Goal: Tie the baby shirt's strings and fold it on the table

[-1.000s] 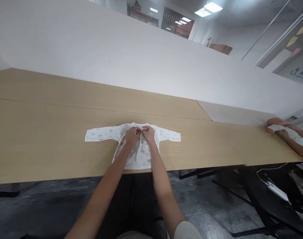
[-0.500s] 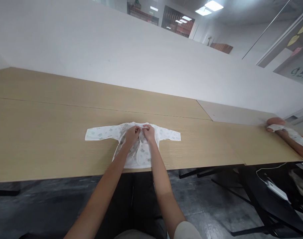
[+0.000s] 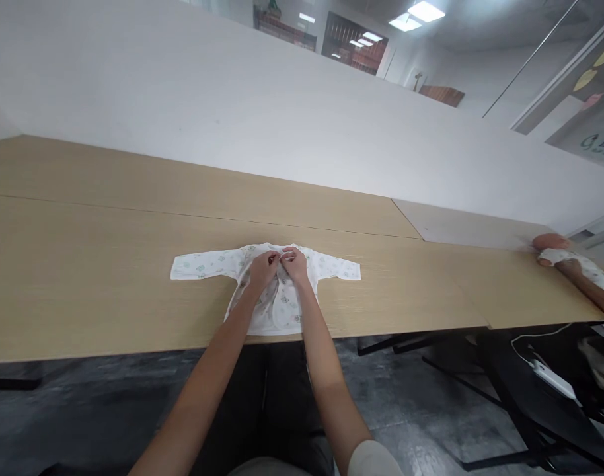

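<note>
A small white baby shirt with a faint green and brown print lies flat on the wooden table, its sleeves spread to both sides. Near the neckline, my left hand pinches the front edge of the cloth. My right hand is close beside it, fingers bent and pinching the other side of the front opening. The fingertips of both hands almost meet. Whatever small fastening may be between them is too small to make out. My forearms cover part of the shirt's lower sides.
The long table runs along a white wall. At the far right, another person's arm reaches over a doll in white printed clothes. A black chair with a white power strip stands below the table at right.
My right hand has shifted very slightly left, its fingers tilting closer to my left fingertips. At the far right, the co-worker's arm and the doll have moved a little. The shirt stays in place.
</note>
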A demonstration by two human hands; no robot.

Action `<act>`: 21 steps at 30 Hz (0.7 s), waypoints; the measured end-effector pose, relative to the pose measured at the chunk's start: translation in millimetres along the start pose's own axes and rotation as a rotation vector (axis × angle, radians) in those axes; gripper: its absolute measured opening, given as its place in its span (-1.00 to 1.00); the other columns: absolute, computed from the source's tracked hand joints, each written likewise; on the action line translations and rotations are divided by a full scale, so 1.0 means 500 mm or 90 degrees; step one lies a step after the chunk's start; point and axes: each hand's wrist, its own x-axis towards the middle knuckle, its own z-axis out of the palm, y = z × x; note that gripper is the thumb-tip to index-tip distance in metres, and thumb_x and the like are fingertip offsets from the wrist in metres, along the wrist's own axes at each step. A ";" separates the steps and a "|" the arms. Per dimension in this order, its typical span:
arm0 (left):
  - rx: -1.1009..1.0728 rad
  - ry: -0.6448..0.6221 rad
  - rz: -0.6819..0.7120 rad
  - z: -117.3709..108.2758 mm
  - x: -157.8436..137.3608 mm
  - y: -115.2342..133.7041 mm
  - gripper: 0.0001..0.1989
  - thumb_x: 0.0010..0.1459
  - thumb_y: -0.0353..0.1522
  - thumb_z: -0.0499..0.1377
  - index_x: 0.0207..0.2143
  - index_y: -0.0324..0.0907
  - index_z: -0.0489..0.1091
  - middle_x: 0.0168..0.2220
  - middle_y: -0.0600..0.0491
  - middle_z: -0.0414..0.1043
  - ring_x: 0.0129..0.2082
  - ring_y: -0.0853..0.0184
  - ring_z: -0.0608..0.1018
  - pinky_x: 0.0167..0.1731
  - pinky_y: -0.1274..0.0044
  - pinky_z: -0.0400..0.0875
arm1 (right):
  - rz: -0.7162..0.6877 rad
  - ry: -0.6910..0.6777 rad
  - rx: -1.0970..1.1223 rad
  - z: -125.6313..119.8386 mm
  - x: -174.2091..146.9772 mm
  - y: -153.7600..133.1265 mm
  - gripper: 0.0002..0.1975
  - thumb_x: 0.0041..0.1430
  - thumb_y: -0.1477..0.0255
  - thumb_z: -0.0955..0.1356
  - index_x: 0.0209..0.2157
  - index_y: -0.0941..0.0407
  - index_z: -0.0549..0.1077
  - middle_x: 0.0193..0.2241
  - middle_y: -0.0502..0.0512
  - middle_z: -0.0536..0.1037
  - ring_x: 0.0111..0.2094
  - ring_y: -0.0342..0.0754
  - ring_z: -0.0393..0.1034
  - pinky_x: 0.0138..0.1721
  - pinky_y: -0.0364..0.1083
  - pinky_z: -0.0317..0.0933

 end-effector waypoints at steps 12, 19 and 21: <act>0.103 -0.022 0.000 0.002 0.001 -0.005 -0.73 0.24 -0.31 0.02 -0.19 -0.20 0.48 -0.20 -0.09 0.58 -0.21 0.20 0.57 -0.21 0.47 0.36 | 0.026 0.016 0.004 0.008 0.009 0.010 -0.84 -0.13 0.49 0.40 -0.41 0.06 0.41 -0.53 -0.10 0.49 -0.38 -0.08 0.46 -0.27 -0.13 0.33; 0.116 -0.022 0.007 0.001 -0.002 -0.002 -0.77 0.27 -0.33 0.02 -0.19 -0.19 0.45 -0.19 -0.09 0.57 -0.18 0.20 0.56 -0.19 0.48 0.35 | 0.019 0.031 -0.013 0.013 0.011 0.009 -0.92 -0.13 0.49 0.34 -0.54 0.06 0.32 -0.48 -0.07 0.49 -0.37 -0.09 0.43 -0.21 -0.12 0.31; 0.115 -0.024 0.006 -0.002 -0.002 -0.001 -0.78 0.28 -0.34 0.02 -0.20 -0.20 0.45 -0.20 -0.10 0.57 -0.18 0.19 0.56 -0.18 0.47 0.34 | 0.027 0.037 -0.013 0.013 0.011 0.010 -0.92 -0.14 0.50 0.33 -0.55 0.06 0.31 -0.48 -0.08 0.48 -0.39 -0.10 0.40 -0.24 -0.14 0.31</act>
